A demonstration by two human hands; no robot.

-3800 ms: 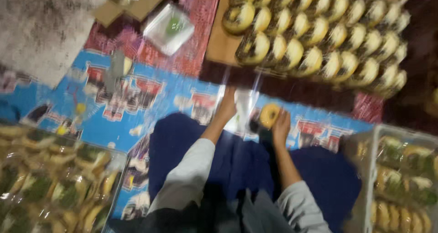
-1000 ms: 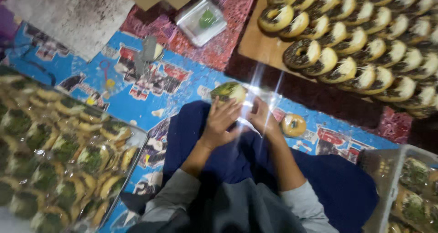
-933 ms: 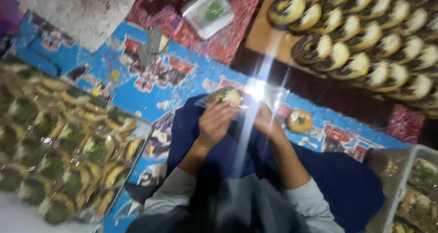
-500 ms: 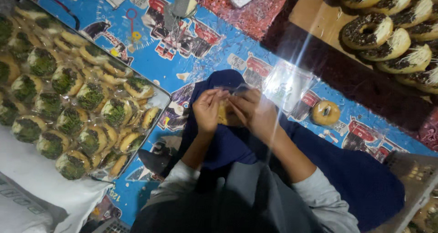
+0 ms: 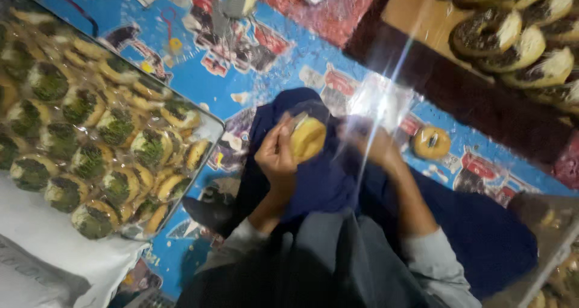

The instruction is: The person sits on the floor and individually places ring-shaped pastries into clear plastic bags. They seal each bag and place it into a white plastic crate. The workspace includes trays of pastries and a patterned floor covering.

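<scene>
Left hand [image 5: 278,157]: mine, fingers curled, pinching a yellow doughnut [image 5: 308,138] at its near edge, over my blue-clad lap.
Right hand [image 5: 369,146]: mine, blurred; fingers closed on a clear plastic bag [image 5: 380,100] just beside the doughnut. How tightly, I cannot tell.
Loose doughnut [image 5: 430,142]: lies flat on the blue printed mat [image 5: 253,73], right of my right hand.
Tray [image 5: 208,140]: left of my left hand, packed with wrapped green-topped doughnuts [image 5: 90,157].
Chocolate-topped doughnuts [image 5: 512,37]: in rows on a board, beyond my right hand, well apart.
</scene>
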